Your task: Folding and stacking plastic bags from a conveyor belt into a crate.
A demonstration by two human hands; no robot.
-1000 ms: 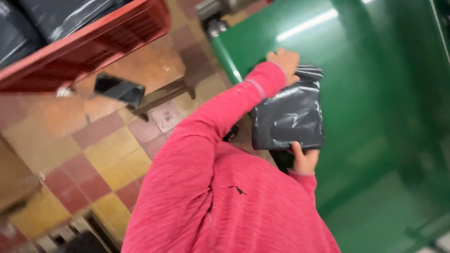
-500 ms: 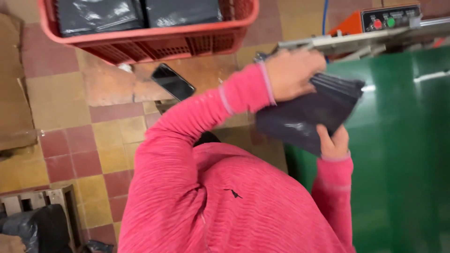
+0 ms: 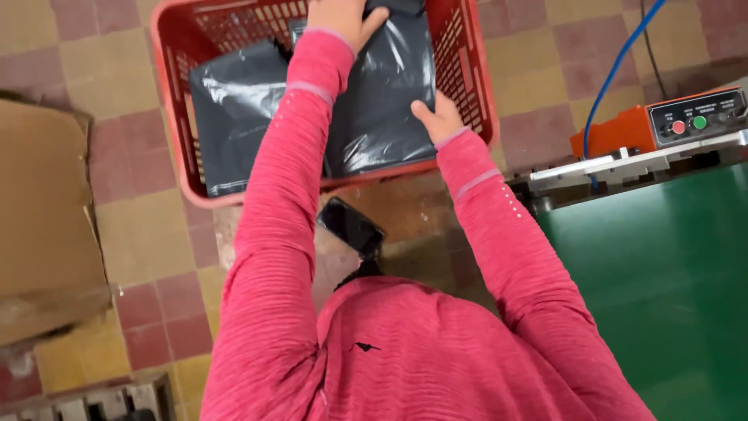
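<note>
Moved since earlier frame: black plastic package, off the green conveyor surface, now lying in the red crate beside another black package. Left hand and right hand: spread flat, pressing it down.

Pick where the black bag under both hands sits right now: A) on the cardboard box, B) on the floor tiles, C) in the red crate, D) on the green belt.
C: both the left hand and right hand press on the black bag, which lies inside the red crate beside another black bag.
</note>
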